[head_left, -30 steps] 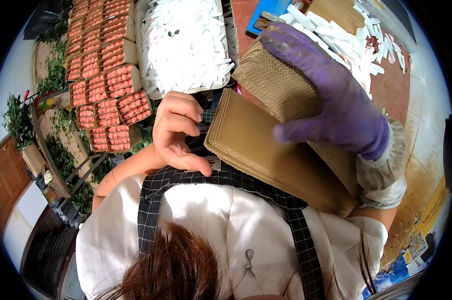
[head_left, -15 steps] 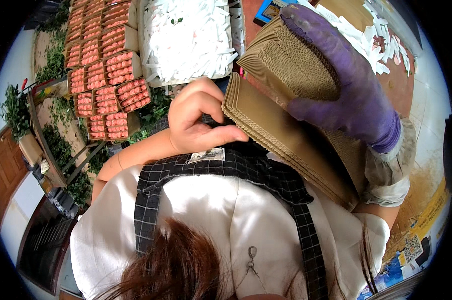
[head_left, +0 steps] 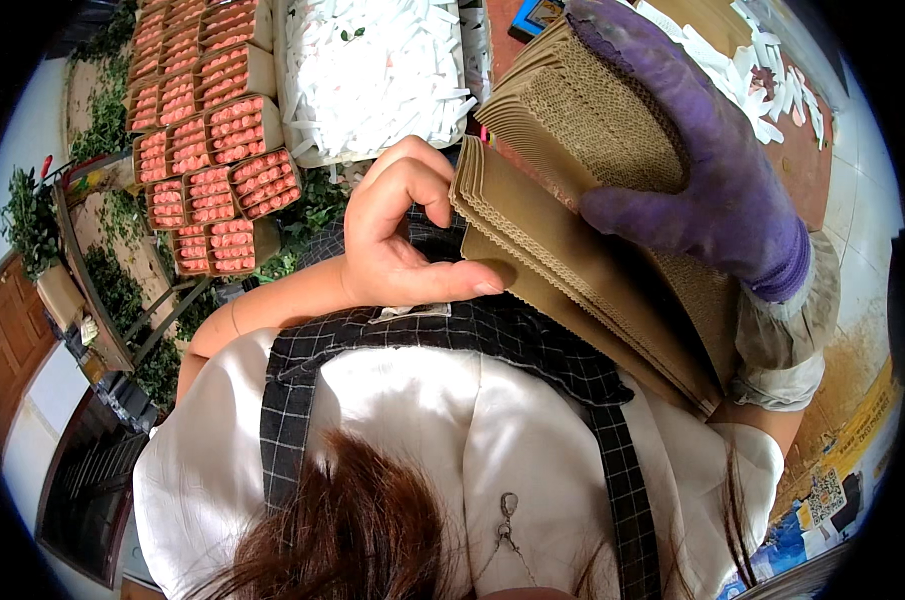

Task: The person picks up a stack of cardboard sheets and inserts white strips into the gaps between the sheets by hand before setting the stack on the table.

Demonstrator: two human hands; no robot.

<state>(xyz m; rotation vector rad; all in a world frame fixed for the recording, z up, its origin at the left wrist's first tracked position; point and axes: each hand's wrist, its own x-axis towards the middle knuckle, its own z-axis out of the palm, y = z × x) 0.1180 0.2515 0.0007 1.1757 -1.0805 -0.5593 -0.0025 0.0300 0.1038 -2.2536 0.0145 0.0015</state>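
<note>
Reddish worktop (head_left: 813, 180) shows beyond the right hand (head_left: 718, 190), with loose white strips (head_left: 753, 95) scattered over it. Between the hands leans a stack of brown corrugated sheets (head_left: 613, 125), its edges fanning open. Wearing a purple glove, the right hand grips this stack, thumb across the inner sheets and fingers reaching over the far end. Compared with half a second ago, one front sheet (head_left: 563, 305) now stands apart from its neighbours at the end beside the left hand (head_left: 403, 230); that suggests it is separated there while the others remain bunched. Bare and half curled, the left hand leaves a gap between thumb and fingers; its thumb tip is at the parted sheet's edge, apparently touching it. Just beyond the left hand, green leaves (head_left: 318, 210) show below a white tray (head_left: 318, 160) heaped with more strips. Farther out on its left sit brown boxes (head_left: 238, 128) packed with rows of round pink things.
</note>
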